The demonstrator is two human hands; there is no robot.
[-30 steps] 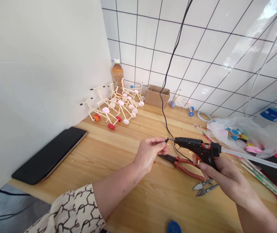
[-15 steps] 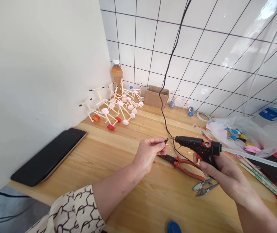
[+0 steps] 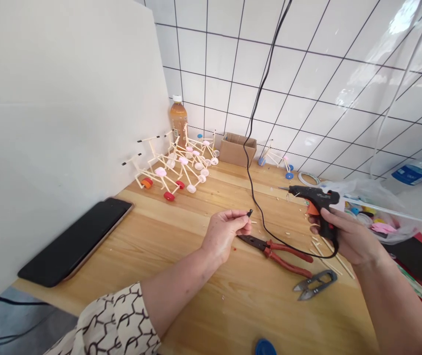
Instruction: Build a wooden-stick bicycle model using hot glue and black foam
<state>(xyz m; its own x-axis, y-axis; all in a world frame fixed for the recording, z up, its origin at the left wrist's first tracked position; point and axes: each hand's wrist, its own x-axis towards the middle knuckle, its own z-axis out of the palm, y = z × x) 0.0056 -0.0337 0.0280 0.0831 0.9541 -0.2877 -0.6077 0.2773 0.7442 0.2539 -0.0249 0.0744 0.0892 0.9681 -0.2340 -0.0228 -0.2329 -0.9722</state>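
Between thumb and fingers, my left hand (image 3: 228, 229) pinches a small black piece (image 3: 250, 213), too small to name surely. My right hand (image 3: 347, 234) is wrapped round the grip of a black hot glue gun (image 3: 314, 195) with an orange trigger; its nozzle points left, apart from the black piece. A clear glue stick (image 3: 377, 206) sticks out of the gun's rear. Red-handled pliers (image 3: 281, 254) lie just below and right of my left hand. Thread snips (image 3: 314, 284) rest nearer to me, beside thin wooden sticks (image 3: 327, 256).
Several small stick bicycles (image 3: 183, 161) with cap wheels stand at the back left by a bottle (image 3: 178, 118) and a cardboard box (image 3: 237, 150). A phone (image 3: 76, 241) lies left. The gun's cord (image 3: 253, 187) crosses the table. A plastic bag (image 3: 399, 234) of caps sits right.
My right hand has drawn the glue gun up and to the right, away from the black piece. My left hand has barely moved and keeps its pinch.
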